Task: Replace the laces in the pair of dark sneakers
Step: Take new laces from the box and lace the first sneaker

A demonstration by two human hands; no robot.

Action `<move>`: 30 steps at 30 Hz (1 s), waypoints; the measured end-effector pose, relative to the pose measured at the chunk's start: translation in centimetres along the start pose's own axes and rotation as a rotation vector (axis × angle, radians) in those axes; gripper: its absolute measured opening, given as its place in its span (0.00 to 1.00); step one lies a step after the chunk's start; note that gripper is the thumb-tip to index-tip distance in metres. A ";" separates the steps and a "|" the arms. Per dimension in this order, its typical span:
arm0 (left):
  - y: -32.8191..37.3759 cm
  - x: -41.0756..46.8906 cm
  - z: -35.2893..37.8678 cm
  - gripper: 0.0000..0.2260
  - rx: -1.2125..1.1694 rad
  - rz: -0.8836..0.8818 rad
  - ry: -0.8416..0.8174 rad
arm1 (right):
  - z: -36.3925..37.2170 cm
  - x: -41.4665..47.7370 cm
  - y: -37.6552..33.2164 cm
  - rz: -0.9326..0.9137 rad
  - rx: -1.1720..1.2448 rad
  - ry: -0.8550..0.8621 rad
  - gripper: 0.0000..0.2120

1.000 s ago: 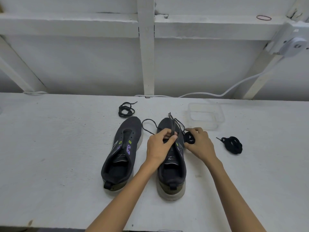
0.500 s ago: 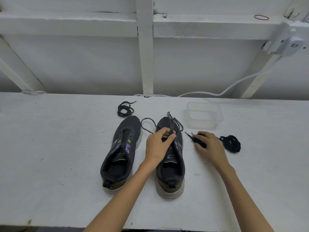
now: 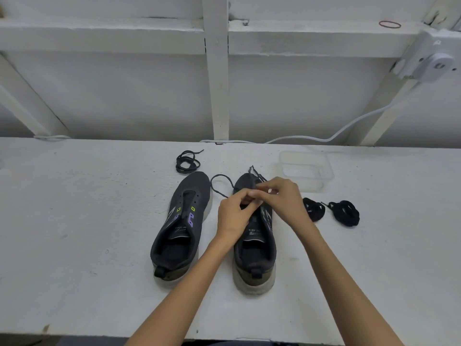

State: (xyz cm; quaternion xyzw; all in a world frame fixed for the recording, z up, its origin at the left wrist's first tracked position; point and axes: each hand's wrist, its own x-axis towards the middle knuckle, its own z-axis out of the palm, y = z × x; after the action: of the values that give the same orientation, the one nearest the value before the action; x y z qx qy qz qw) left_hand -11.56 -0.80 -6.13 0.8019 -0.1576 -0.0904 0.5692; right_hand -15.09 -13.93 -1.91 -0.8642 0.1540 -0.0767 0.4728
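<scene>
My left hand [image 3: 234, 216] and right hand [image 3: 282, 198] meet over the right sneaker [image 3: 254, 253], both pinching its lace [image 3: 220, 175], whose loop sags across the narrow lane to the left sneaker [image 3: 182, 221]. Right of my wrist, two lace bundles [image 3: 345, 213] and a clear container [image 3: 305, 169] stand in the way. A coiled lace [image 3: 187, 162] lies past the left toe. Bare table [image 3: 74, 221] stretches wide to the left.

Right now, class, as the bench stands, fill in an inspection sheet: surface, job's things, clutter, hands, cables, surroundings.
Surface: white bench, scuffed.
Job's things: left sneaker unlaced; right sneaker with loose lace; coiled lace beyond the left sneaker; black lace bundle and second bundle at right.
Clutter: clear container; rubber band on the ledge.
Hands: left hand and right hand both pinch the loose lace.
Cables: white cable along the wall.
Surroundings: white wall with beams.
</scene>
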 end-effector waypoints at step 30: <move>1.1 1.4 -0.4 0.08 0.090 -0.068 -0.053 | -3.2 4.1 -1.7 0.248 -0.091 -0.438 0.15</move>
State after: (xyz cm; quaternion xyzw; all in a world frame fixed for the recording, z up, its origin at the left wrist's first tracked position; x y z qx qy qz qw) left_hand -10.25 -1.31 -4.97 0.8289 -0.1491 -0.1238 0.5247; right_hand -11.78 -17.00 1.22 -0.8553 0.1561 0.1778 0.4611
